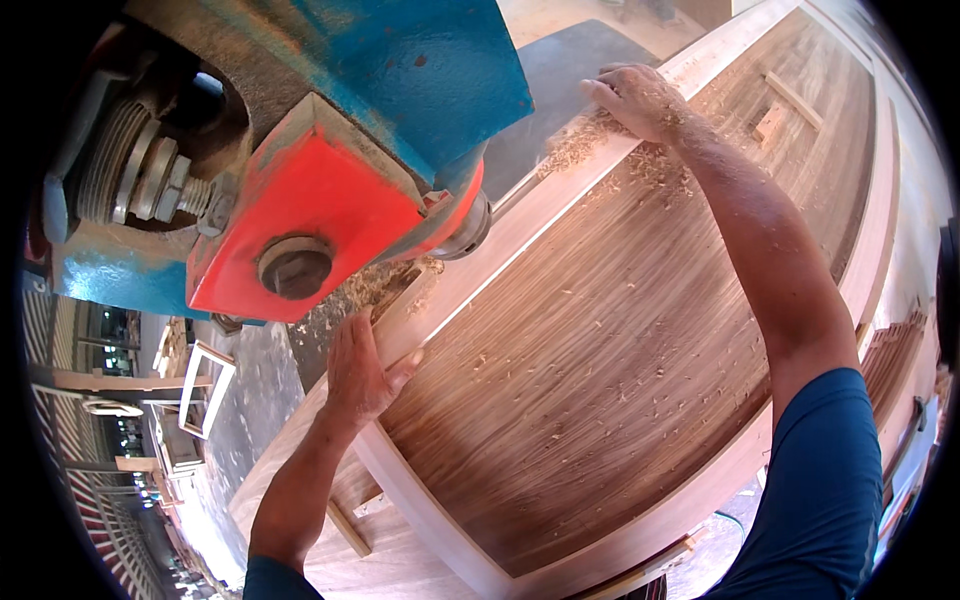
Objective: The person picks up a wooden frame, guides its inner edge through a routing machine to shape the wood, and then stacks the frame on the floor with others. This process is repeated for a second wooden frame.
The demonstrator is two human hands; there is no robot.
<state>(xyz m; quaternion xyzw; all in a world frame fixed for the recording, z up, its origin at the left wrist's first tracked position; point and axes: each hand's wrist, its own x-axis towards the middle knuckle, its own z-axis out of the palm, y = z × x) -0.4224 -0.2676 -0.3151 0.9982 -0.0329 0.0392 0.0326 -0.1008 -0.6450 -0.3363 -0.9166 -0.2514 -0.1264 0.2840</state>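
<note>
A large wooden panel (600, 340) with brown grain lies framed by pale wooden rails. Its long rail (545, 205) runs diagonally beside a machine head. My left hand (358, 375) grips the rail's near corner, thumb over the inner edge and fingers toward the machine. Farther up the same rail, my right hand (642, 102) is closed over it, fingers partly hidden. Between the hands, a metal cutter or chuck (467, 232) pokes out below the red block (310, 220) of the blue machine (430, 70), close to the rail. Wood shavings (570, 148) heap near my right hand.
Behind the rail is a grey machine table (575, 65). Small wood strips (793, 100) lie on the panel's far part, with loose shavings scattered around. At left, a white frame (207, 390) stands on the floor. Stacked wooden pieces (893, 355) are at far right.
</note>
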